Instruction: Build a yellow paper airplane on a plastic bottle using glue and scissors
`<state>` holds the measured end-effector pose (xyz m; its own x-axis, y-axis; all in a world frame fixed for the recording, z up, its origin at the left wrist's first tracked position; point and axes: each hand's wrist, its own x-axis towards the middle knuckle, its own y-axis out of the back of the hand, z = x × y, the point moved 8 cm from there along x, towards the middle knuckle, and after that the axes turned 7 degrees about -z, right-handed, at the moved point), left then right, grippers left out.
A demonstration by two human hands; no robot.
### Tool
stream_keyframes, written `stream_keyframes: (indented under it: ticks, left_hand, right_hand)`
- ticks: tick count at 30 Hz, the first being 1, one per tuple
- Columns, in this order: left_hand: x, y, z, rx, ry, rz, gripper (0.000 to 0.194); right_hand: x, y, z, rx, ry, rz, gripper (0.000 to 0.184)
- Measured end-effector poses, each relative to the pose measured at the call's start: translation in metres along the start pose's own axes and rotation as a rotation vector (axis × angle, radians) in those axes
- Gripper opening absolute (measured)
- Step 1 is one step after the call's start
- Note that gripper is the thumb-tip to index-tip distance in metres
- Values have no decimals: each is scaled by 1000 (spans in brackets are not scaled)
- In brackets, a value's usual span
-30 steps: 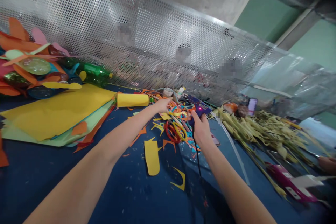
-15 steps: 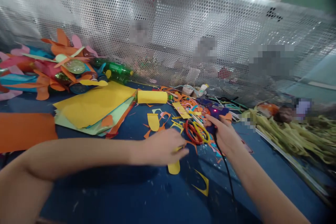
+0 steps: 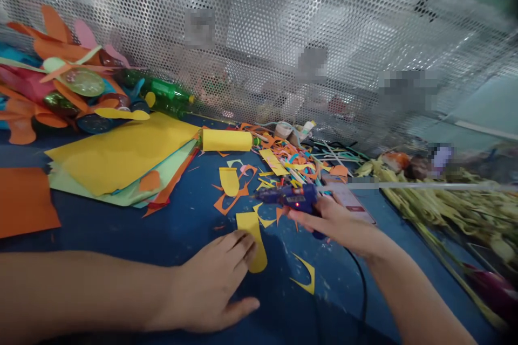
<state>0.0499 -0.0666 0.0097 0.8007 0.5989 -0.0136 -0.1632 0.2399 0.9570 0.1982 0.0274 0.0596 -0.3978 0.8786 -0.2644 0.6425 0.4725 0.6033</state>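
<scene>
My left hand (image 3: 210, 283) lies flat and open on the blue table (image 3: 121, 232), its fingertips pressing the near end of a yellow paper petal (image 3: 251, 230). My right hand (image 3: 338, 222) is closed on a blue glue gun (image 3: 293, 197) with a small red light. The gun's nozzle points left, just above and to the right of the petal. A black cord (image 3: 360, 280) runs from the gun along my right forearm. A second yellow petal (image 3: 229, 180) lies a little farther back among orange scraps.
A stack of yellow, green and orange paper sheets (image 3: 117, 159) lies at the left, with a yellow paper roll (image 3: 226, 140) and green bottles (image 3: 162, 91) behind. Finished paper flowers (image 3: 60, 86) pile at far left. Dried leaves (image 3: 453, 205) fill the right. A perforated metal screen (image 3: 263, 38) closes the back.
My left hand drew back from the scrap pile and settled flat on the yellow petal. My right hand lifted the glue gun off the scraps and brought it nearer, nozzle pointing left.
</scene>
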Motion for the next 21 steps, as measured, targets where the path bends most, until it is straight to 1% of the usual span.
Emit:
stream_keyframes:
  ticks: [2,4,8,10,12,14,18,21]
  left_hand:
    - [0,0,-1,2,-10,21,65]
    - [0,0,-2,-6,-12,37,64]
    - [-1,-3,-7,-34,20,48,64]
    - [0,-2,-7,-36,17,52,66]
    - [0,-2,-7,-29,16,43,67]
    - [1,-3,-7,-21,16,21,68]
    - [2,-4,-8,-24,19,14,68]
    - [2,-5,-8,-32,10,38,67]
  right_hand:
    - [0,-6,0,-97,0,-76,24]
    - [1,-11,-2,-158,28,-100,27]
    - [5,-21,0,-220,56,-127,32]
    - [6,-24,3,-250,26,-136,35]
    - [6,-25,5,-310,-7,-113,36]
    - [6,-26,2,-351,-5,-98,35]
    - [6,-37,-12,-256,101,-172,30]
    - [8,-40,-19,-192,163,-176,30]
